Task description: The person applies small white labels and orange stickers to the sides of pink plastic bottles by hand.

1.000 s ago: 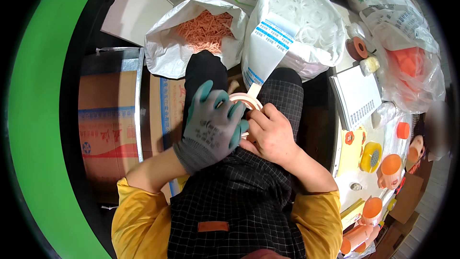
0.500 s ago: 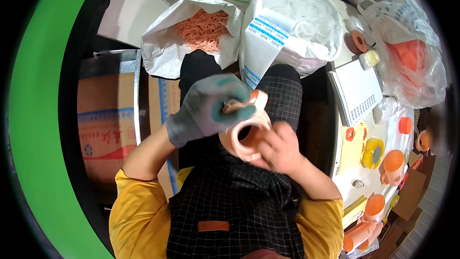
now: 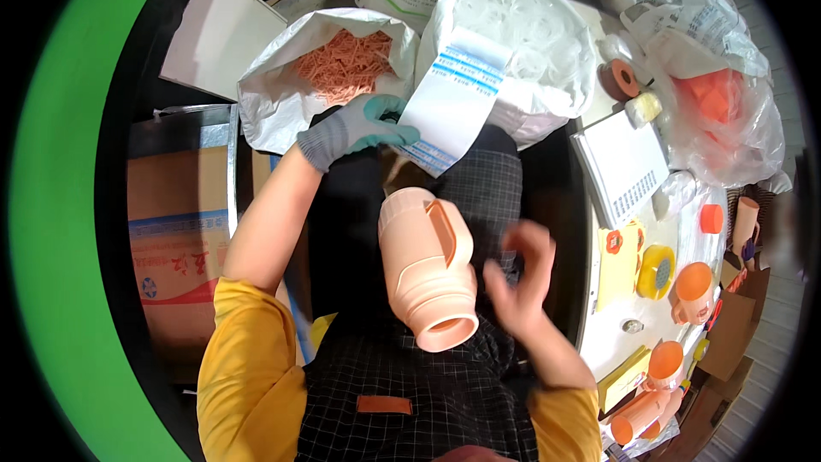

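A peach-coloured plastic jug body (image 3: pixel 419 248) with a loop handle lies on my lap, its round open neck pointing toward me. My left hand (image 3: pixel 363 127), in a grey glove with teal fingertips, pinches the left edge of a white sheet of blue-printed labels (image 3: pixel 449 107). The sheet's far end rests on a white sack of clear plastic rings. My bare right hand (image 3: pixel 523 278) is off the jug, to its right, fingers apart and a little blurred, with nothing in it.
Ahead stand a sack of thin peach plastic strips (image 3: pixel 346 64) and the sack of clear rings (image 3: pixel 513 21). The table on the right holds a white box (image 3: pixel 623 167), a yellow tape roll (image 3: pixel 656 272) and several peach jugs (image 3: pixel 694 291). Cardboard cartons (image 3: pixel 175 248) stand at left.
Both hands have let go of the jug, which now lies on my lap. My left hand has moved forward to the label sheet; my right hand has drawn away to the right.
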`<state>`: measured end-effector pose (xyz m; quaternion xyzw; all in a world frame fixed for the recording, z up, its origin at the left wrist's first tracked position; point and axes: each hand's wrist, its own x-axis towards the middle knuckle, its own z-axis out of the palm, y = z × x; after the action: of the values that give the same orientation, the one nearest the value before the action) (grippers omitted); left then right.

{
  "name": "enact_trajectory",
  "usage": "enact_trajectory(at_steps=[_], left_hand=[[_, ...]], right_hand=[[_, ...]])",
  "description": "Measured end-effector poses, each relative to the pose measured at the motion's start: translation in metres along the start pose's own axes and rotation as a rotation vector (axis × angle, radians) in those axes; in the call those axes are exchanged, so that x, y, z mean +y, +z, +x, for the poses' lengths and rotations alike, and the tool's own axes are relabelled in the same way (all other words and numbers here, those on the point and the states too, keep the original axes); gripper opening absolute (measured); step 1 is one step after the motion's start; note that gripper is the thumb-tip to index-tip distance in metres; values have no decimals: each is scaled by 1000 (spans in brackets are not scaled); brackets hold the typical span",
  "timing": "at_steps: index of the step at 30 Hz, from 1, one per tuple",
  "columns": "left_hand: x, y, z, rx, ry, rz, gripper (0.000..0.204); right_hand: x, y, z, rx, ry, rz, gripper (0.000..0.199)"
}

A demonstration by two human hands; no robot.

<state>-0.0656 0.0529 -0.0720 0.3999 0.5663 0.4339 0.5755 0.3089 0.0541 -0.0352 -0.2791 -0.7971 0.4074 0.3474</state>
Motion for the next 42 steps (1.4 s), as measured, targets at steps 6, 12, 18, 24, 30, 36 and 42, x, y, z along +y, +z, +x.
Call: enact_trajectory(at_steps=[6,12,18,24,30,36,42], left_hand=[[4,23,-49,241,181,466,47],[10,40,-51,552,413,830,42],[13,45,-62,581,579,1038,21],[6,63,-72,766,773,1101,20],[-56,137,-121,646,630,491,21],[-18,175,-136,488,688,209,21],[-13,109,-184,738,324,-496,23]], right_hand=[[48,77,101,49,658,791,61],[55,95,114,115,617,884,19],[48,91,112,107,586,816,17],[52,80,89,174,565,752,24],[19,-16,-34,-229,1010,657,57],[-38,-2,-60,-368,830,758,125],[-31,28,-41,-474,55,67,127]])
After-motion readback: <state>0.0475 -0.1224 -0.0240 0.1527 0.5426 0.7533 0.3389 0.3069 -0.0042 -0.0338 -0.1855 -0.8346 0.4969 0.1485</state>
